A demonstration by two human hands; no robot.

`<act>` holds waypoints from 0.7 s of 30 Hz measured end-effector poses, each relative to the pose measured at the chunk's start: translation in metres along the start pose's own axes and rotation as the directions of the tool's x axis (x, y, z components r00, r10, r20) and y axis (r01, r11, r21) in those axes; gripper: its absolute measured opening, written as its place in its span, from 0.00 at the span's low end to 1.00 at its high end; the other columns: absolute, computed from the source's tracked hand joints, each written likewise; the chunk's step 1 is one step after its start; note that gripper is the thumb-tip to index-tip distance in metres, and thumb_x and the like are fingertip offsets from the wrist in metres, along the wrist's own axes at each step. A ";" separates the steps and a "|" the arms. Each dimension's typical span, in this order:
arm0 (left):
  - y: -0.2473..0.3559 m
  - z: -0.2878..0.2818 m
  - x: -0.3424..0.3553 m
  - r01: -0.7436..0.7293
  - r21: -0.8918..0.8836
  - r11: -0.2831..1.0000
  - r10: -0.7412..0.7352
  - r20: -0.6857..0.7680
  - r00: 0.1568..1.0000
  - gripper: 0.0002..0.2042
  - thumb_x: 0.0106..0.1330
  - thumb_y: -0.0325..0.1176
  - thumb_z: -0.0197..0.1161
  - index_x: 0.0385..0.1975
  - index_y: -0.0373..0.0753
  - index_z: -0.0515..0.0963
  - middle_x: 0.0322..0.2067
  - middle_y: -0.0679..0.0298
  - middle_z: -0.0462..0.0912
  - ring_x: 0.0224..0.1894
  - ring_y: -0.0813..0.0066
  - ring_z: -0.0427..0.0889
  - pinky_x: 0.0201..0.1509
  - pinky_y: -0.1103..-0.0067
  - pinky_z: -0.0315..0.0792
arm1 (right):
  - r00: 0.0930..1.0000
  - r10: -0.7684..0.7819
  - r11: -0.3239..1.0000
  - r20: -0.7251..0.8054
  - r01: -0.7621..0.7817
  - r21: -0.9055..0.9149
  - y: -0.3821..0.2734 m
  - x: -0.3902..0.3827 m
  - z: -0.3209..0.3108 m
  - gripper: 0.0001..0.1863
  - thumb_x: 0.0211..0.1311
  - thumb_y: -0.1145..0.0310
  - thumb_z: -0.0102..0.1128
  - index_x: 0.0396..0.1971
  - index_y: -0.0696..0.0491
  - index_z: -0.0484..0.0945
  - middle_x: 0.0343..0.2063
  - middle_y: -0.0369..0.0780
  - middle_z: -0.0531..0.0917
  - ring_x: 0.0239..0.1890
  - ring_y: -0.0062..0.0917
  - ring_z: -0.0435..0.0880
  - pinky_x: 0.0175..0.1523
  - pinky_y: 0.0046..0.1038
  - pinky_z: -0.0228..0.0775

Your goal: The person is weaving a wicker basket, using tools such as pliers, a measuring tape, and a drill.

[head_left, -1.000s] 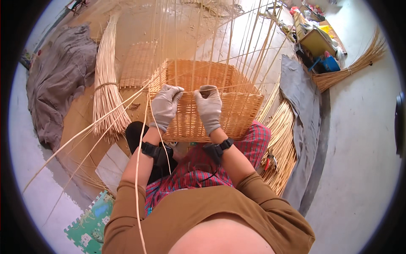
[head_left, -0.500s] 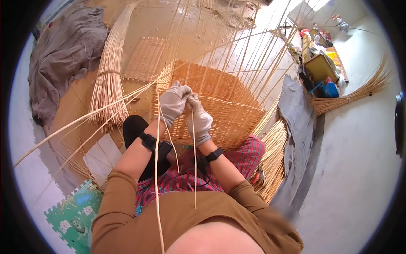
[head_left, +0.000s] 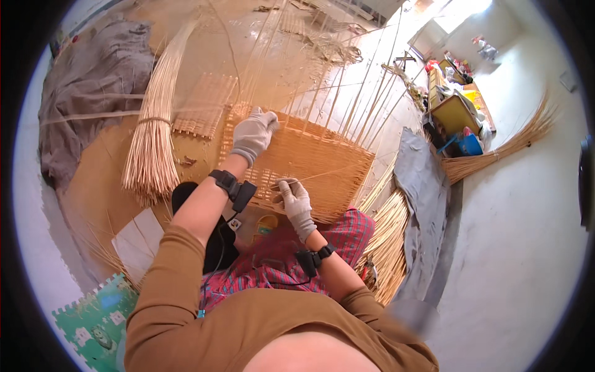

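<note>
Two gloved hands are on the work. Your left hand (head_left: 253, 136) is at the far left rim of the wicker basket (head_left: 328, 161), fingers curled in; whether they pinch a rod cannot be told. Your right hand (head_left: 294, 203) is nearer, thumb and fingertips drawn together at the near part of the wall beside a thin strand; cannot confirm it is gripped. Basket position: ahead of you, near edge by the plaid cloth (head_left: 341, 228) on your lap, upright rods (head_left: 356, 115) rising beyond.

Handling, judged: light for its bulk; dense weave fairly stiff, loose rods springy and liable to snap if bent sharply. Glove fabric may slide on smooth wicker. Best hold: steady the woven rim, pinch strands close to the weave, avoid pulling on long rod tips.
</note>
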State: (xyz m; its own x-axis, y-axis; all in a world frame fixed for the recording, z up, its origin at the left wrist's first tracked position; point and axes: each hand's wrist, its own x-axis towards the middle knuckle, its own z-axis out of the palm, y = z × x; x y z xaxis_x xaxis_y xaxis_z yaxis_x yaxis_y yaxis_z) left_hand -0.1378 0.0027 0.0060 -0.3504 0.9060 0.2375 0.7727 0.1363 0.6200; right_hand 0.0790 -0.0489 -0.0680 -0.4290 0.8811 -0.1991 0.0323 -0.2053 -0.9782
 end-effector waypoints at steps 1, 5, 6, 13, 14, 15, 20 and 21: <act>0.000 0.000 -0.008 0.021 -0.009 1.000 -0.021 -0.006 1.000 0.10 0.72 0.45 0.63 0.46 0.50 0.81 0.48 0.53 0.81 0.43 0.52 0.84 0.46 0.61 0.77 | 0.999 -0.035 0.999 0.025 0.035 -0.012 0.003 -0.004 -0.004 0.10 0.78 0.64 0.56 0.47 0.54 0.79 0.37 0.37 0.87 0.26 0.16 0.82 0.30 0.17 0.73; -0.001 -0.008 -0.076 -0.136 0.171 0.976 0.160 -0.138 0.977 0.20 0.74 0.40 0.61 0.63 0.42 0.75 0.63 0.48 0.75 0.62 0.50 0.77 0.65 0.64 0.72 | 0.993 -0.029 0.997 0.112 0.036 -0.063 0.013 -0.017 0.021 0.12 0.79 0.62 0.54 0.48 0.56 0.78 0.36 0.38 0.87 0.31 0.19 0.84 0.36 0.22 0.75; -0.002 -0.011 -0.097 -0.292 -0.029 0.956 0.285 -0.140 0.948 0.18 0.76 0.39 0.59 0.62 0.42 0.75 0.59 0.50 0.79 0.59 0.53 0.80 0.62 0.64 0.74 | 0.974 -0.059 0.993 0.221 0.079 -0.082 0.014 -0.022 0.035 0.13 0.79 0.62 0.54 0.49 0.57 0.77 0.36 0.39 0.87 0.33 0.21 0.84 0.39 0.25 0.76; -0.155 -0.063 -0.256 0.310 -0.946 0.098 -0.532 0.214 0.820 0.10 0.80 0.38 0.52 0.44 0.39 0.76 0.27 0.64 0.82 0.23 0.79 0.80 0.25 0.76 0.77 | 0.439 0.464 0.860 0.769 -0.017 -0.509 0.020 -0.090 0.117 0.16 0.77 0.60 0.53 0.53 0.54 0.80 0.30 0.39 0.88 0.26 0.20 0.86 0.33 0.24 0.79; -0.194 -0.066 -0.288 0.201 -0.978 0.057 -0.713 0.101 0.694 0.10 0.80 0.37 0.51 0.42 0.40 0.76 0.26 0.64 0.81 0.22 0.77 0.79 0.24 0.74 0.77 | 0.373 0.576 0.783 0.727 0.001 -0.622 0.024 -0.105 0.125 0.15 0.77 0.61 0.54 0.53 0.54 0.81 0.30 0.39 0.88 0.25 0.19 0.85 0.32 0.23 0.78; -0.234 -0.063 -0.317 0.035 -0.997 0.064 -0.824 -0.033 0.566 0.10 0.80 0.37 0.51 0.41 0.40 0.77 0.25 0.64 0.79 0.20 0.76 0.78 0.23 0.71 0.77 | 0.318 0.601 0.771 0.733 0.014 -0.637 0.029 -0.113 0.132 0.15 0.77 0.62 0.55 0.52 0.55 0.81 0.29 0.39 0.87 0.24 0.18 0.84 0.30 0.21 0.77; -0.374 -0.009 -0.510 0.173 -0.985 -0.003 -0.987 -0.025 -0.157 0.12 0.74 0.37 0.56 0.51 0.40 0.76 0.34 0.57 0.84 0.25 0.62 0.83 0.29 0.66 0.80 | 0.300 0.692 0.702 0.657 -0.068 -0.709 0.044 -0.120 0.150 0.13 0.75 0.64 0.58 0.51 0.55 0.83 0.29 0.37 0.87 0.22 0.14 0.82 0.26 0.18 0.72; -0.381 0.002 -0.558 0.451 -0.892 -0.004 -0.968 -0.109 -0.224 0.16 0.71 0.36 0.58 0.56 0.41 0.75 0.38 0.54 0.85 0.31 0.61 0.85 0.34 0.63 0.81 | 0.321 0.764 0.616 0.559 -0.105 -0.781 0.044 -0.117 0.151 0.13 0.75 0.65 0.59 0.50 0.55 0.83 0.28 0.37 0.88 0.22 0.13 0.81 0.24 0.16 0.70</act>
State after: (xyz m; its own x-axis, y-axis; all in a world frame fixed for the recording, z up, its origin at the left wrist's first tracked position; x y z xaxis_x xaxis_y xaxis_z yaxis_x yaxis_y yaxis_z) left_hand -0.2362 -0.5539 -0.3641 -0.7276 -0.3790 -0.5718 -0.6333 0.0507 0.7722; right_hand -0.0054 -0.2252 -0.0789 -0.6179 -0.1124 -0.7782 0.7700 0.1138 -0.6278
